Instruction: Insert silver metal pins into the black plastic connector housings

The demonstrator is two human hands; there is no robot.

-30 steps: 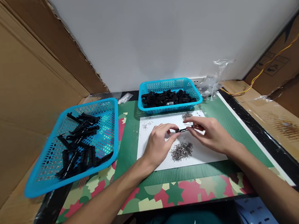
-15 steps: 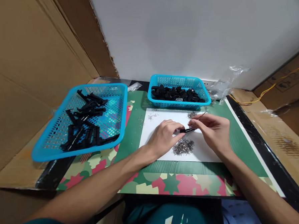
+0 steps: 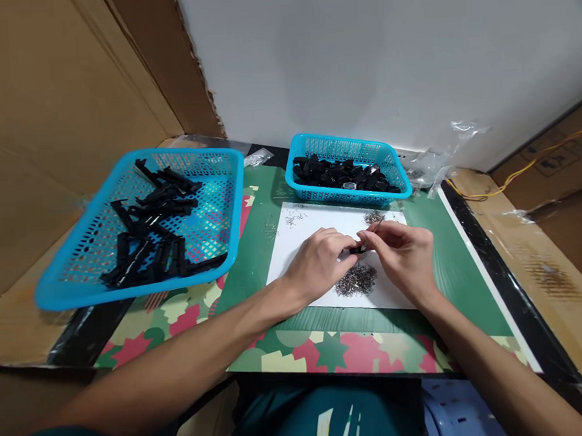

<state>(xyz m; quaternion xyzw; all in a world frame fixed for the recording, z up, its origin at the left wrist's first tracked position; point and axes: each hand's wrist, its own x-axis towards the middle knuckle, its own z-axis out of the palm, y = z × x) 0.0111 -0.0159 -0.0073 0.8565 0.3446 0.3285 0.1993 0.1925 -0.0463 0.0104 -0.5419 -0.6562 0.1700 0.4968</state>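
Observation:
Above the white sheet [image 3: 283,257], my left hand [image 3: 317,262] is closed, its thumb and fingers pinching a small black plastic part [image 3: 356,250]. My right hand [image 3: 403,254] meets it from the other side, fingertips pressed together at the part's right end. What those right fingers hold is hidden behind them. Just below both hands lies a pile of small metal pieces [image 3: 355,281], like tiny springs or pins. A smaller metal pile [image 3: 373,217] sits behind my right hand, and a few loose bits [image 3: 293,218] are scattered at the sheet's far left.
A large blue basket [image 3: 239,208] on the left holds long black plastic parts [image 3: 158,212]. At the back, a smaller blue basket [image 3: 348,197] is full of black pieces [image 3: 340,174]. Clear plastic bags [image 3: 427,165] and a yellow cable [image 3: 508,186] lie at the right; cardboard [image 3: 70,93] walls the left side.
My right hand has moved left, closer to my left hand, covering more of the black part. The thin rod that stuck out of its fingers is no longer visible. The view has shifted slightly.

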